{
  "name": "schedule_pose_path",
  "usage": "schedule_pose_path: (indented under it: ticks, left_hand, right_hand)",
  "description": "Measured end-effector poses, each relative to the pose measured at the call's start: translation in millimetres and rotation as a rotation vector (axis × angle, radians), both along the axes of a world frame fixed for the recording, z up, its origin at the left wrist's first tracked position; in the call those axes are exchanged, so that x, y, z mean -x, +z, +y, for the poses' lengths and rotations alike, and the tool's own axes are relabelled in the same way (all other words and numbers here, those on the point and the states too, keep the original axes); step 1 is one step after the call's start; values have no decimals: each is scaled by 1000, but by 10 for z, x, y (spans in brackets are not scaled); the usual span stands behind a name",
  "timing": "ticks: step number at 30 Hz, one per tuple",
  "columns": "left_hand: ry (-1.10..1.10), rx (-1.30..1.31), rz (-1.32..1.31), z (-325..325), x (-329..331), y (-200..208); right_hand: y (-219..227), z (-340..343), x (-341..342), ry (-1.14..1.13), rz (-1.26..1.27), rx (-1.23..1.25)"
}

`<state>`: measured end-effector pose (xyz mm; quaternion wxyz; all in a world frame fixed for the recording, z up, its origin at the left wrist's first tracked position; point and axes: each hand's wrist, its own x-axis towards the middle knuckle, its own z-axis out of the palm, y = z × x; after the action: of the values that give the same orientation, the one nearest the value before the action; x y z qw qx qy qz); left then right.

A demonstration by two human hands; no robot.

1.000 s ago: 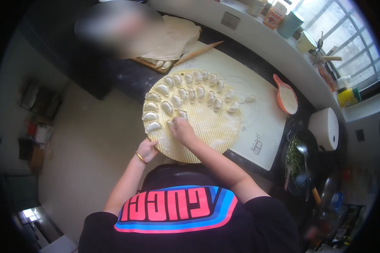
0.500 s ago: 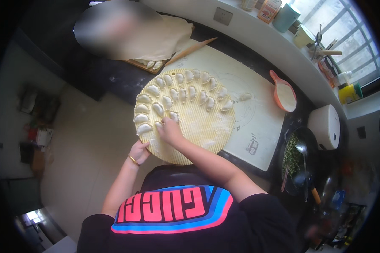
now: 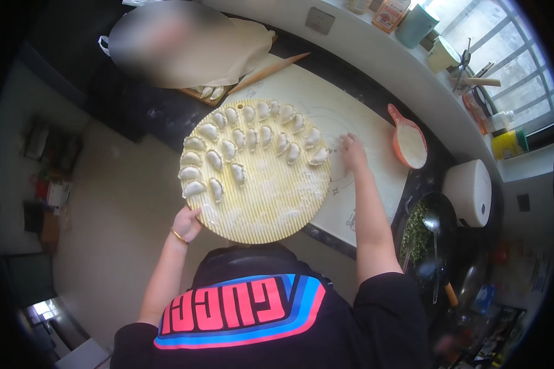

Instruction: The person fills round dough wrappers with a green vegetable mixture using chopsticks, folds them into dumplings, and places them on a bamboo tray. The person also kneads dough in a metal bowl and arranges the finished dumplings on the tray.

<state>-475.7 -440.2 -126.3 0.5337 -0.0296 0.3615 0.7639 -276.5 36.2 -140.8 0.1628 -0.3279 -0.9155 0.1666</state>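
Observation:
A round, ribbed yellow tray (image 3: 261, 209) carries several white crescent dumplings (image 3: 251, 139), set in curved rows along its far and left parts. My left hand (image 3: 188, 223) grips the tray's near left rim, thumb on top. One dumpling (image 3: 216, 189) lies by itself in the inner row, not far from that hand. Beyond the tray's right edge, my right hand (image 3: 353, 152) is down on the pale mat (image 3: 332, 209) with fingers bent together. Whatever lies under those fingertips is hidden by the hand.
A red-handled scoop of flour (image 3: 410, 146) rests on the mat's right side. Farther right are a white appliance (image 3: 468, 192) and a dark pan of chopped greens (image 3: 417, 230) with a spoon (image 3: 434, 246). A tapered rolling pin (image 3: 269, 72) lies behind the tray, beside a cloth (image 3: 243, 52).
My right hand has left a dumpling on the tray's left part and moved right onto the mat, covering the spot where a lone dumpling lay. My left hand still grips the rim.

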Motion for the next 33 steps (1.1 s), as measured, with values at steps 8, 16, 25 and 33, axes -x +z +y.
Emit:
schedule_pose_path:
  ticks: [8,16,25,33]
  left_hand:
    - [31,29,34,-67,-85,-36]
    - [1,45,1,-78,-64,-29]
    - [-9,16,-3,-296,-33,29]
    - [-38,-28,-34,-493,22,20]
  right_hand:
    - [100,-427,-143,-162,-36,21]
    - [-105,238,-223,-463,-81,-64]
    - [613,-1579,45,-284,565,758]
    - [299,-2673,981,-43,207,529]
